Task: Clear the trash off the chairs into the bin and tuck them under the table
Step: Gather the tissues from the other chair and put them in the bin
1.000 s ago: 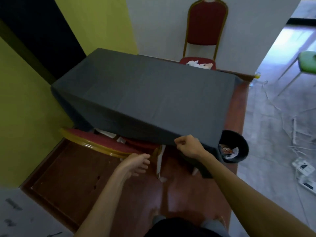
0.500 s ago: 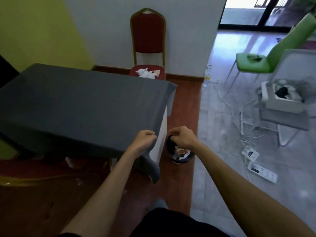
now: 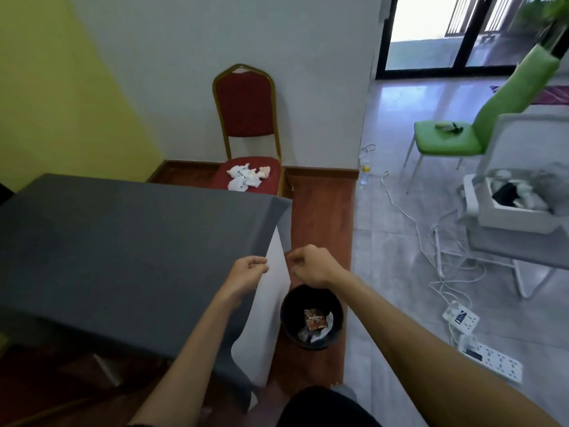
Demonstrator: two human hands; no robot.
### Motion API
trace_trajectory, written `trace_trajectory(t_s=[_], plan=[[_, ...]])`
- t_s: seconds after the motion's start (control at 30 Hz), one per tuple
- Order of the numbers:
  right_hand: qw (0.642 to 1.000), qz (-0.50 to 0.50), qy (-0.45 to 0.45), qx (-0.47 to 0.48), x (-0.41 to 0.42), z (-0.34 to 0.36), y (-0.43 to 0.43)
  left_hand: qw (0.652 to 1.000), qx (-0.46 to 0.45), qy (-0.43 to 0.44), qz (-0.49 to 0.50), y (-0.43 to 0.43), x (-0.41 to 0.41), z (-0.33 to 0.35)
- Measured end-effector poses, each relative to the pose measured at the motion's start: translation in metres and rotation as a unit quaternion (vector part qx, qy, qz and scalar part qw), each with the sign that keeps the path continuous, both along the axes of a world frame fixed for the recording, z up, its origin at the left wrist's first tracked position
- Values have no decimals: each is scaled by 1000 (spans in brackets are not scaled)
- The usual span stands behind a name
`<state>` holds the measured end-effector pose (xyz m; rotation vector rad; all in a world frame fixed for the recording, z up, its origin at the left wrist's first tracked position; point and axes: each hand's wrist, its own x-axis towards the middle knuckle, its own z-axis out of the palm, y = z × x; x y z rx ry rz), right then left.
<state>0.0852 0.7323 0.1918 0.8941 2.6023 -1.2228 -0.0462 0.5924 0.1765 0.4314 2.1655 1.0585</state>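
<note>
A red chair with a gold frame (image 3: pixel 246 109) stands against the far wall, beyond the table. Crumpled white tissues (image 3: pixel 248 176) lie on its seat. A grey cloth covers the table (image 3: pixel 123 248). On the wood floor by the table's near right corner stands a black bin (image 3: pixel 311 315) with wrappers and paper inside. My left hand (image 3: pixel 246 272) is curled at the cloth's corner edge; I see nothing in it. Beside it, above the bin, my right hand (image 3: pixel 309 266) is loosely closed and empty. The near chair is hidden under the cloth.
On the grey tiles to the right are a green chair (image 3: pixel 446 140), a white chair carrying an open box (image 3: pixel 511 208), and power strips (image 3: pixel 489 362) with trailing white cables. A white wall stands behind the red chair, and a glass door is at far right.
My view swung right from the table's near side to its corner. Both hands moved from the cloth edge over the near chair to the corner above the bin.
</note>
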Motion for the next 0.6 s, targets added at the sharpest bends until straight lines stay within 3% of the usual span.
trace_trajectory(t_s=[0.33,0.6], plan=[[999,40,9,20,-10,-5,140,999,-17,2,47,116,-6,-8],[985,165,-1,58,-22,-102,273,983,34,26,177,213,21,-117]])
